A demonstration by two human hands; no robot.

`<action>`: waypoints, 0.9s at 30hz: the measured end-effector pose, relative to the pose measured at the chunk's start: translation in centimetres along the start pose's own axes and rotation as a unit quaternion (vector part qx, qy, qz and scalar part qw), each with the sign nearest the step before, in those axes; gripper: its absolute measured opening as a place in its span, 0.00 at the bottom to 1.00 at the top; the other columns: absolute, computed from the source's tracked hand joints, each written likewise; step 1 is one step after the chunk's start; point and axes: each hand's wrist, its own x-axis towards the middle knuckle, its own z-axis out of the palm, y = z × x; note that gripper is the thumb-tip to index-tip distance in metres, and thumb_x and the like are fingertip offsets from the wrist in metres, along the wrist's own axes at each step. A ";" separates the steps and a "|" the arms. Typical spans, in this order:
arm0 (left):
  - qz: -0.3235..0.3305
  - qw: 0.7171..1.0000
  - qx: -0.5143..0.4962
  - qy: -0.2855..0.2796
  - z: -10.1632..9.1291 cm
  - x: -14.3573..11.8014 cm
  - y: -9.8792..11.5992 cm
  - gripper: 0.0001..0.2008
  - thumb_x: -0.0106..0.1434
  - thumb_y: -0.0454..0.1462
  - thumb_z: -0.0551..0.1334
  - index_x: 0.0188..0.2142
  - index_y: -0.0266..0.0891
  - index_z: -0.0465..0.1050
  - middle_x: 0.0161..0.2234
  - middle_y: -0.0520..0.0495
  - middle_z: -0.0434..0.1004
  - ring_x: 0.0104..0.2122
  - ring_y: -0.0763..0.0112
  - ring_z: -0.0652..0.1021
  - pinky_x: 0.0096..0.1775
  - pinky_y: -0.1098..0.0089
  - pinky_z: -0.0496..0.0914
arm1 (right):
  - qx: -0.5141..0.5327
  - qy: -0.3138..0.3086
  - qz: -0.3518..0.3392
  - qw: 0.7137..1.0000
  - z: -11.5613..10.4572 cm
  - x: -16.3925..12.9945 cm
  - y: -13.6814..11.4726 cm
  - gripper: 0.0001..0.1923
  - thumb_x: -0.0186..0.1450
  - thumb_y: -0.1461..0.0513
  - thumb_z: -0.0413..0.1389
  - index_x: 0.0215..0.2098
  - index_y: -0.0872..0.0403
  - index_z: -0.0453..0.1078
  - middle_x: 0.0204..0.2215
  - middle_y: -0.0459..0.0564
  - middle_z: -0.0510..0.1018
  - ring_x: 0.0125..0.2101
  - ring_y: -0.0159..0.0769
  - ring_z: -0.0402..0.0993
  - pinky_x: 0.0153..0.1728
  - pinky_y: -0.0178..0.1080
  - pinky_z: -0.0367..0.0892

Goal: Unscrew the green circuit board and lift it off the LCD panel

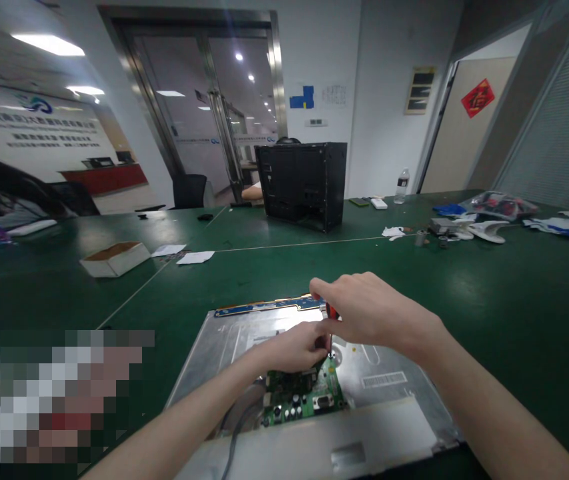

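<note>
A flat metal display panel [389, 360] lies on the table with its back up. A green circuit board [305, 403] sits on its middle, and a narrow blue board [264, 308] runs along the far edge. From above, my right hand [369, 307] grips the red and black handle of an upright screwdriver [331, 313]. The screwdriver's tip meets the circuit board's far right corner. My left hand [297, 345] is closed low beside the shaft, its fingertips curled near the tip; whatever they pinch is hidden. A grey cable [237, 433] leads off the board's left side toward me.
Beyond the panel stands a black computer case [297, 183] on the green table [489, 300]. To the left is an open cardboard box [117, 260] beside white papers [195, 257]. At the right lie a plastic bag [499, 203], metal parts [443, 227] and a bottle [402, 187] farther back.
</note>
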 end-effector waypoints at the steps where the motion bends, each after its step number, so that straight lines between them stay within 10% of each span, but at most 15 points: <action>1: -0.010 1.000 0.004 0.001 -0.1 0.0 0.1 0.03 0.58 0.31 0.55 0.31 0.39 0.66 0.30 0.50 0.73 0.31 0.67 0.73 0.33 0.72 0.64 | -0.009 -0.001 0.020 1.000 -0.1 0.1 0.0 0.13 0.65 0.54 0.54 0.43 0.53 0.67 0.31 0.51 0.80 0.30 0.41 0.76 0.24 0.36 0.53; 27: -0.011 1.000 -0.017 -0.005 -0.1 0.0 0.2 0.04 0.56 0.29 0.55 0.28 0.39 0.64 0.28 0.51 0.71 0.30 0.68 0.71 0.33 0.72 0.64 | -0.001 0.008 -0.005 1.000 0.2 0.0 0.3 0.07 0.66 0.60 0.51 0.40 0.54 0.67 0.29 0.50 0.78 0.27 0.37 0.73 0.23 0.37 0.48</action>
